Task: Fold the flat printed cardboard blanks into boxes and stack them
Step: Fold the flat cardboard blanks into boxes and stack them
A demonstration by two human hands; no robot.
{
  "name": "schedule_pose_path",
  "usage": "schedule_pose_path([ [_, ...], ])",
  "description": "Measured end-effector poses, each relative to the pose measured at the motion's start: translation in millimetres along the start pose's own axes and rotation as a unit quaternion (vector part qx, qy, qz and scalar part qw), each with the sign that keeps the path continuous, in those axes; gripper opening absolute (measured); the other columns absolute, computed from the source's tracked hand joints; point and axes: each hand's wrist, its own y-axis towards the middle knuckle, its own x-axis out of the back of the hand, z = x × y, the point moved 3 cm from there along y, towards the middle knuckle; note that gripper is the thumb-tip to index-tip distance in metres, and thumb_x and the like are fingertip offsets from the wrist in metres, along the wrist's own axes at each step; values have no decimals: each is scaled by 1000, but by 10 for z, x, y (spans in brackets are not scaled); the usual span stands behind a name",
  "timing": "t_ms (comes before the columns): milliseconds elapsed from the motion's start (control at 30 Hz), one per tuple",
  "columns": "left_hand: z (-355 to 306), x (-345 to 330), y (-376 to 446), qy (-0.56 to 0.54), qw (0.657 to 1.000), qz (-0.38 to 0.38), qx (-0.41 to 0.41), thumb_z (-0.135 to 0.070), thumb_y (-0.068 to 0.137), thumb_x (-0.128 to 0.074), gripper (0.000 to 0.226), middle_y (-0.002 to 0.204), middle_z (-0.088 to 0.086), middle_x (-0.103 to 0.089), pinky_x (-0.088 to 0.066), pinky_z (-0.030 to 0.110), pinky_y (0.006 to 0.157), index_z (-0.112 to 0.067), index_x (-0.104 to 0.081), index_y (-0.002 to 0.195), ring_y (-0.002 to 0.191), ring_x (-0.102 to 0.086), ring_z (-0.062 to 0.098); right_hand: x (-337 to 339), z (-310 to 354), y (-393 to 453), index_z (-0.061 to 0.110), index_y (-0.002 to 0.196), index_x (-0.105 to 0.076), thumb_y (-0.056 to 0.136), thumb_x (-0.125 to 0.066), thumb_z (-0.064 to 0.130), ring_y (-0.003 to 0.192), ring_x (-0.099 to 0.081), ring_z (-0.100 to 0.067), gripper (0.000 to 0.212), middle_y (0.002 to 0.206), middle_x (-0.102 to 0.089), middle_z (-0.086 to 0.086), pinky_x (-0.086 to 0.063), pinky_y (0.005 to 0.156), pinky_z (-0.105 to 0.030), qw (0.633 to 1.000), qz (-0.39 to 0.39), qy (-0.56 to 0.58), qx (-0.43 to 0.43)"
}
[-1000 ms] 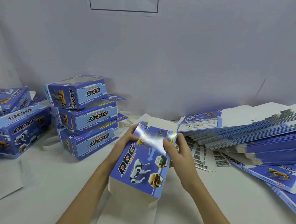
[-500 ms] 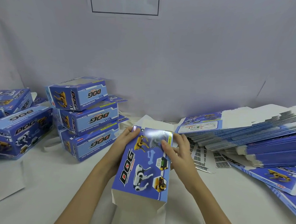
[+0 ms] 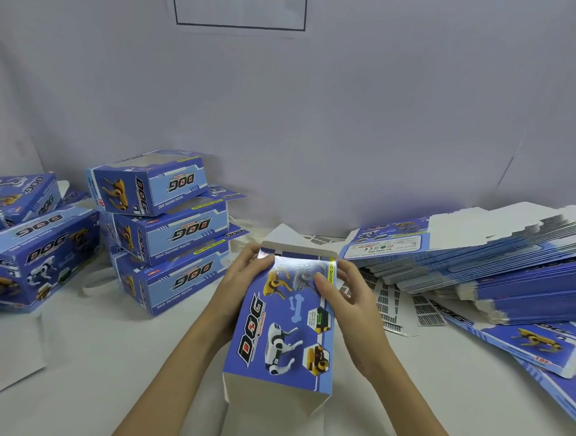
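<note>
A blue "DOG" printed box (image 3: 279, 338) is held in front of me, its near end open with white flaps hanging down. My left hand (image 3: 242, 282) grips its far left edge, thumb on the top face. My right hand (image 3: 346, 295) grips the far right edge, thumb pressing the glossy top face. A white flap stands up at the far end. A stack of three folded boxes (image 3: 168, 230) stands to the left. A pile of flat blanks (image 3: 480, 256) lies at the right.
More folded boxes (image 3: 31, 262) sit at the far left. Loose flat blanks (image 3: 535, 344) spread over the right side of the white table (image 3: 102, 358). Barcode sheets (image 3: 392, 305) lie behind my right hand. A grey backdrop with a sign (image 3: 240, 2) rises behind.
The box has turned straighter and lifted slightly toward the far side. My thumbs have shifted up along the top face near its far edge.
</note>
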Motion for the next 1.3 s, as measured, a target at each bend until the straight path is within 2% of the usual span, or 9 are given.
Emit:
schedule_pose_path([
  [233, 27, -18, -11, -97, 992, 21, 83, -72, 92, -53, 55, 121, 16, -75, -64, 40, 74, -31, -78, 116, 99, -77, 34, 35, 25, -23, 24, 130, -62, 99, -70, 31, 98, -78, -17, 33, 118, -73, 1, -61, 71, -26, 998, 48, -46, -12],
  [433, 67, 3, 14, -35, 995, -34, 82, -38, 97, -66, 37, 122, 28, -69, -56, 46, 82, -8, -63, 119, 95, -69, 40, -122, -35, -54, 28, 137, -61, 108, -59, 13, 105, -72, 2, 33, 120, -71, 16, -60, 73, -17, 999, 52, -3, -2],
  [600, -26, 8, -10, -18, 999, -8, 49, -34, 92, -69, 11, 110, 21, -76, -62, 34, 65, -27, -76, 96, 79, -75, 32, -121, -9, -55, 18, 114, -63, 103, -65, 23, 102, -77, -14, 12, 116, -70, 11, -67, 70, -44, 1000, 23, -3, 5],
  [767, -29, -67, -31, -7, 1000, -9, 21, -31, 100, -64, 21, 98, 16, -77, -61, 31, 58, -32, -71, 79, 72, -76, 27, -88, 76, -61, 27, 104, -63, 95, -66, 40, 97, -78, -14, 16, 110, -71, 19, -65, 62, -38, 998, 13, -51, 31],
  [867, -55, -79, -49, 1, 1000, -9, 21, -32, 100, -64, 21, 98, 16, -77, -60, 30, 57, -32, -67, 79, 72, -76, 27, -60, 90, -5, 22, 107, -62, 97, -63, 48, 105, -77, -18, 28, 119, -72, -2, -64, 74, -43, 1000, 18, -15, -14],
  [933, -84, -84, -62, 6, 1000, -3, 19, -34, 98, -65, 19, 97, 15, -77, -59, 28, 56, -31, -67, 79, 72, -76, 26, -52, 108, 27, 32, 119, -65, 97, -61, 54, 105, -78, -16, 31, 113, -76, 9, -64, 78, -41, 998, 28, 34, -46],
  [1033, -98, -121, -60, 23, 999, 23, 10, -36, 96, -67, 17, 95, 12, -77, -59, 29, 57, -31, -66, 80, 72, -76, 26, -48, 100, 52, 44, 131, -64, 94, -67, 58, 98, -79, -11, 39, 111, -78, 18, -65, 79, -37, 993, 43, 29, -102],
  [1133, -57, -129, -33, 49, 998, 25, 11, -35, 99, -65, 16, 96, 13, -77, -60, 30, 59, -27, -67, 85, 72, -75, 27, -9, 45, 84, 21, 123, -74, 94, -74, 45, 96, -79, -29, 38, 110, -81, -6, -63, 84, -44, 987, 32, -14, -157],
  [1300, -71, -92, -22, 64, 997, 32, 33, -58, 93, -64, 39, 112, 6, -77, -61, 29, 73, -27, -70, 117, 92, -77, 24, 59, 60, 46, 12, 105, -82, 92, -79, 38, 87, -78, -28, 29, 101, -81, -7, -61, 76, -43, 986, -35, 23, -163],
])
